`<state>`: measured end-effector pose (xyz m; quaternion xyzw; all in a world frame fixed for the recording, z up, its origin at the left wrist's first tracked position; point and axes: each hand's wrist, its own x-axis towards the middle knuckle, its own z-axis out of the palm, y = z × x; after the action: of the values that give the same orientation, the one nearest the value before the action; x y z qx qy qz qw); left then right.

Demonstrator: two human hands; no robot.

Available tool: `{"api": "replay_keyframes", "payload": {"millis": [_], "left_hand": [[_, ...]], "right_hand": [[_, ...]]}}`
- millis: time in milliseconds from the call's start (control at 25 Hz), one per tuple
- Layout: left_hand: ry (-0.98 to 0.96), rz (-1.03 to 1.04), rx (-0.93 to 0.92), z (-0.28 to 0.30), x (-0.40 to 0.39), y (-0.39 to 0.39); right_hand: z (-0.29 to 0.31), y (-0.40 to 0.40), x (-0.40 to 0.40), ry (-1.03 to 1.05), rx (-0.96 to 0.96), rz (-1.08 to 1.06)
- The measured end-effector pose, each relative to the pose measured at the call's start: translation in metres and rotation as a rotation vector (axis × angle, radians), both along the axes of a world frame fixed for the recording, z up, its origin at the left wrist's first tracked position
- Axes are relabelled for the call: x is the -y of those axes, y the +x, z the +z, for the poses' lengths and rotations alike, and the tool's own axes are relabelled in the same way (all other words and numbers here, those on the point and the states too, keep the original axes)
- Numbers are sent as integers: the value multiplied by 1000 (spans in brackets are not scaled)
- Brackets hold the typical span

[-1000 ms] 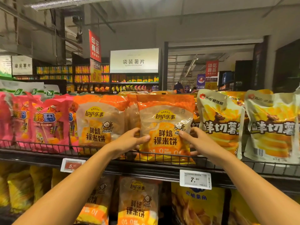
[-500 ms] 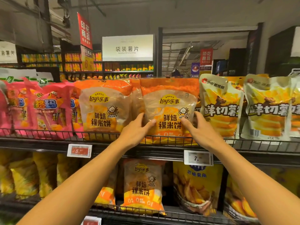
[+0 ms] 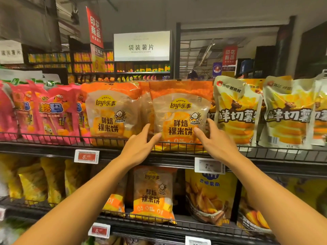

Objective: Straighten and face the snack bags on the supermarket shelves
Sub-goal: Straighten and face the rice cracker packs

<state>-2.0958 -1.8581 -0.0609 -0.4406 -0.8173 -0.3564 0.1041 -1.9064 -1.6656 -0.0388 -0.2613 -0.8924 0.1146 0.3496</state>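
- The glossy pink snack bags (image 3: 51,112) stood at the upper wire shelf's (image 3: 53,138) left end.
- The left hand (image 3: 139,147) gripped the orange-topped clear Lay's rice-cracker bag (image 3: 180,114) by its left edge.
- The right hand (image 3: 214,140) gripped its right edge.
- Cream-and-yellow chip pouches (image 3: 237,110) stood just beside it.

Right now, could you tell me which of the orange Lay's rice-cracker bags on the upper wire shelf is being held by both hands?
The right-hand orange Lay's rice-cracker bag, beside the cream potato-chip bags. The left hand and right hand grip its lower edges; its left-hand twin stands untouched.
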Motion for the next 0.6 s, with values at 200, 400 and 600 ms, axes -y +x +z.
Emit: {"api": "replay_keyframes", "payload": {"millis": [200,400,600], "left_hand": [[64,-29,27,-4,4,5],[122,-44,-77,-15,24,15],[282,-44,-218,-14,59,18]], "right_hand": [[1,3,0,-18,-8,39],[2,6,-3,-159,-194,184],[9,5,15,-205,-507,301]]}}
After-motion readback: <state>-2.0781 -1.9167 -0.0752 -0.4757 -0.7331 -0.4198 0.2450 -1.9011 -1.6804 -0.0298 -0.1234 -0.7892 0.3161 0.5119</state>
